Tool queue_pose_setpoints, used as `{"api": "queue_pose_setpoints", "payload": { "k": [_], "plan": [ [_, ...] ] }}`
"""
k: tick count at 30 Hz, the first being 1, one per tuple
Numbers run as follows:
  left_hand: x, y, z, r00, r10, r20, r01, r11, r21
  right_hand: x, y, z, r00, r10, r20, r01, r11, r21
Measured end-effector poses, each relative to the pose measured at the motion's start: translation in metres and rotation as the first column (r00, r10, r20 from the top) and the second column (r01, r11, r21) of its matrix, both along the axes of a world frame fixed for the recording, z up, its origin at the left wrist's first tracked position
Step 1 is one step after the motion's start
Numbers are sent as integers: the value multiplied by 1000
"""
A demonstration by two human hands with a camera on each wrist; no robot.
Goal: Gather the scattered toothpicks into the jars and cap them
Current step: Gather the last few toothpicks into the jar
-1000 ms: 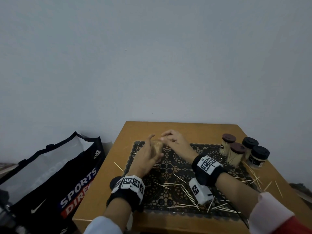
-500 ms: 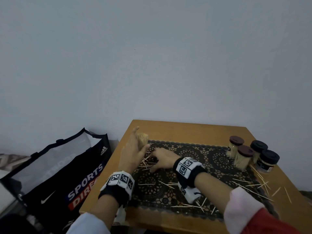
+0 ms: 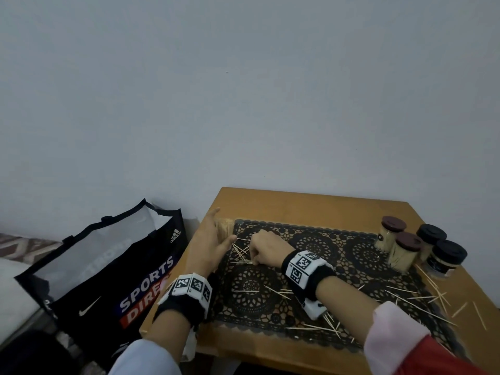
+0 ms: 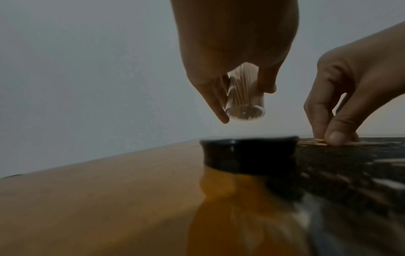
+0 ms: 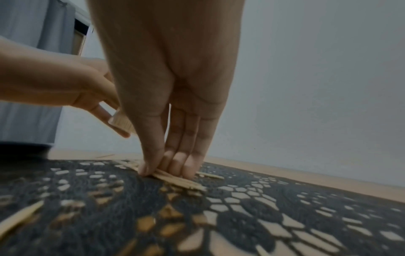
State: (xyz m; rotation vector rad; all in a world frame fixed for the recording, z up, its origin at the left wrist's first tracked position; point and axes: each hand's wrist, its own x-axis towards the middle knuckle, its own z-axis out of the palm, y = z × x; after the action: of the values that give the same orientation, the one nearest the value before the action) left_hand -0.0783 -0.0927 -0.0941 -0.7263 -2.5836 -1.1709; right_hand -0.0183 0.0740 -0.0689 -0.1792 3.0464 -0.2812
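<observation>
Your left hand (image 3: 209, 244) grips the jar (image 4: 243, 97) off the mat (image 3: 338, 269). At its 3 o'clock, your right hand (image 3: 266, 249) pinches toothpicks (image 5: 175, 178), fingertips together.

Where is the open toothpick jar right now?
In the head view, the left hand holds the open jar above the mat's far left corner.
</observation>
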Motion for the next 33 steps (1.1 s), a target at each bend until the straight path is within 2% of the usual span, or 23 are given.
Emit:
{"api": "queue_pose_setpoints", "payload": {
  "k": [2, 7, 12, 16, 19, 21, 22, 24, 25, 27, 28, 31, 33],
  "plan": [
    [2, 0, 0, 1000, 3, 2, -3, 1000, -22, 1, -1, 0, 1000, 17, 24, -18, 998, 58],
    [6, -1, 4, 999, -32, 19, 34, 995, -96, 4, -4, 2, 982, 25, 189, -55, 987, 152],
    [7, 0, 5, 998, -51, 31, 54, 993, -108, 8, -2, 3, 982, 57, 178, -94, 974, 208],
    [9, 1, 6, 998, -55, 26, 57, 993, -106, 7, 15, 11, 997, -10, 75, 10, 1000, 1],
    [11, 2, 8, 998, -61, 28, 64, 992, -105, 4, 26, 21, 996, -84, -15, 79, 976, -202],
    [13, 2, 11, 996, -86, 29, 89, 992, -92, 0, 26, 30, 979, -174, -108, 112, 897, -428],
    [14, 2, 11, 993, -110, 30, 112, 990, -81, -2, 24, 36, 960, -241, -143, 120, 814, -569],
    [15, 4, 10, 983, -173, 56, 176, 983, -49, -5, 14, 46, 923, -356, -148, 85, 561, -823],
    [14, 4, 9, 975, -207, 80, 210, 977, -26, -7, 9, 50, 910, -389, -144, 50, 447, -893],
    [12, 5, 5, 959, -259, 111, 260, 966, 12, -9, -3, 52, 892, -428, -146, -4, 316, -949],
    [12, 6, 4, 955, -272, 115, 272, 962, 24, -11, -9, 50, 886, -440, -147, -13, 294, -956],
    [14, 6, 6, 955, -279, 96, 274, 960, 65, -18, -21, 35, 884, -451, -121, 43, 337, -941],
    [14, 6, 7, 961, -264, 78, 257, 962, 87, -21, -26, 24, 892, -446, -70, 92, 331, -939]
  ]
}}
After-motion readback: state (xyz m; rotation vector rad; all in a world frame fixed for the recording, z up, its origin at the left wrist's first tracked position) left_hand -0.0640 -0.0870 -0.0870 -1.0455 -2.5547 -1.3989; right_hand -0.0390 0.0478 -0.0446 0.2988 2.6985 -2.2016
